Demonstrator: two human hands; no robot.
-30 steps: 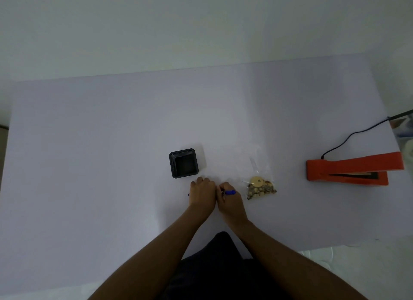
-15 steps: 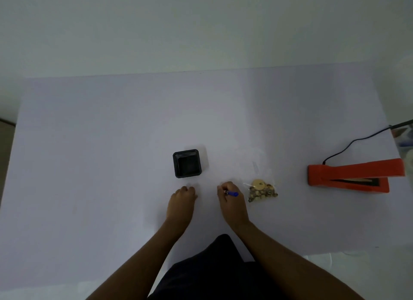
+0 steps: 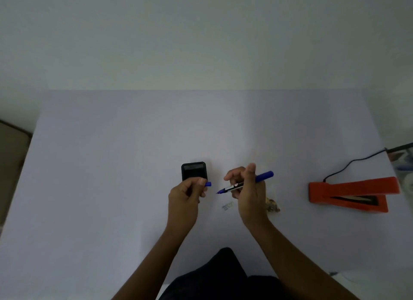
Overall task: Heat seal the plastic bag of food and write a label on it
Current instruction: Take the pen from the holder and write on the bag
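Right hand [image 3: 249,191] grips the uncapped blue pen [image 3: 245,183], tip aimed left; left hand [image 3: 190,191] pinches its cap [image 3: 208,184]. Hands apart above the worktop [image 3: 111,165], label [image 3: 228,205] lying between them.

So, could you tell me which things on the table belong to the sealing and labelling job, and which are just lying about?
Part of the job:
- blue pen, uncapped, in the right hand
- pen cap in the left hand
- bag of food, mostly hidden behind the right hand
- small label on the table
- orange heat sealer with its cord

Just lying about:
- black square container
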